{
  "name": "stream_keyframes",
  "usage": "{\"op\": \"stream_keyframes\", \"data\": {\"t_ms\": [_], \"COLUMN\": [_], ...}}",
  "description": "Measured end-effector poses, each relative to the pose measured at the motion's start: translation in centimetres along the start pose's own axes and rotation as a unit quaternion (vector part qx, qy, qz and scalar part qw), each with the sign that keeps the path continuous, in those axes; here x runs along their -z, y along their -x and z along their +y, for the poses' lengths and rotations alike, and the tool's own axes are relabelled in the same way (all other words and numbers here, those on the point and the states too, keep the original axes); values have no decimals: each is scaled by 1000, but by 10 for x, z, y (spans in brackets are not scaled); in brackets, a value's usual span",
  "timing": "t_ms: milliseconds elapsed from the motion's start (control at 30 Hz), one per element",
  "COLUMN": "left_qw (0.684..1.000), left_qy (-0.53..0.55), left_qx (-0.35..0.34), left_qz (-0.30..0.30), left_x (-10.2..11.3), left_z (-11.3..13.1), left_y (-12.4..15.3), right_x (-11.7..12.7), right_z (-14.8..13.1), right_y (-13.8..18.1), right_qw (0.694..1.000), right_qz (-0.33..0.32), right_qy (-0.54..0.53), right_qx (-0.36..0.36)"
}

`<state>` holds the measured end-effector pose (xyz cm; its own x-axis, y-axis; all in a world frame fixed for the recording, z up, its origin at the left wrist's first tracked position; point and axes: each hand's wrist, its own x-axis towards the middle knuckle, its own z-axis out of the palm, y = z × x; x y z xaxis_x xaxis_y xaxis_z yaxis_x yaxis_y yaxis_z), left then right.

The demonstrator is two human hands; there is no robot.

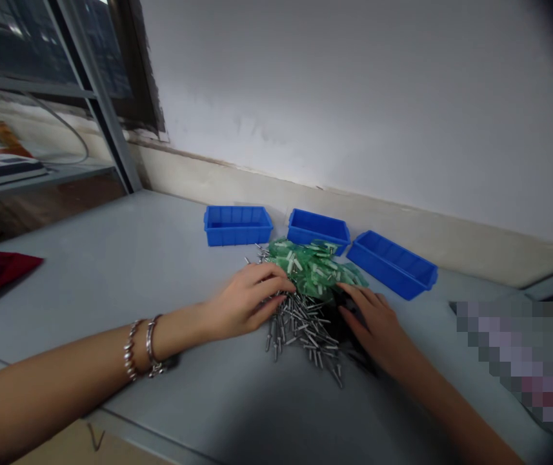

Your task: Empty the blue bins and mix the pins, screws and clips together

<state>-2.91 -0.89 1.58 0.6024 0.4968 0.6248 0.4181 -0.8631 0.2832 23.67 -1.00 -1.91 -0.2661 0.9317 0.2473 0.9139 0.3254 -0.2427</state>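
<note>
A loose pile of silver metal pins that look like blind rivets [300, 323] spreads over the grey table. Behind and partly on top of it lie several green plastic bags [312, 268] with white pieces inside. My left hand [251, 297], wearing two bracelets on its wrist, reaches to the left side of the pile. Its fingers are curled with the thumb close to them; what lies between the fingertips is hidden. On the right, my right hand [373, 323] grips a black plastic bag [348, 329] beside the rivets, thumb and fingers on its edge.
Three blue bins stand along the wall: a left bin [238, 226], a middle bin [319, 227] and an angled right bin [392, 263]. A red bag [0, 274] lies at the table's left. A metal frame [106, 123] rises at the back left. Someone, blurred out, is at the far right.
</note>
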Motion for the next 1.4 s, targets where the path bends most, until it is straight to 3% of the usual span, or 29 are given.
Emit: {"op": "stream_keyframes", "data": {"t_ms": [133,333,433,767,1133,1200,1400], "left_qw": [1000,983,977,981,999,998,988], "left_qy": [18,8,5,24,36,43,28], "left_qx": [-2,6,17,14,-6,-3,25], "left_qz": [-20,-184,-215,-190,-39,-47,-151], "left_x": [0,-2,-3,-6,-4,-5,-9], "left_z": [0,-5,-7,-10,-6,-7,-14], "left_y": [-1,1,2,5,3,3,7], "right_x": [0,2,2,2,4,3,3], "right_z": [0,-2,-2,-1,-1,-2,-3], "right_y": [0,0,1,1,0,0,1], "right_qw": [1000,1000,1000,1000,1000,1000,1000], "right_qz": [1,-1,-4,-9,-16,-14,-14], "right_qy": [5,14,19,21,18,22,28], "right_qx": [2,4,4,10,4,4,4]}}
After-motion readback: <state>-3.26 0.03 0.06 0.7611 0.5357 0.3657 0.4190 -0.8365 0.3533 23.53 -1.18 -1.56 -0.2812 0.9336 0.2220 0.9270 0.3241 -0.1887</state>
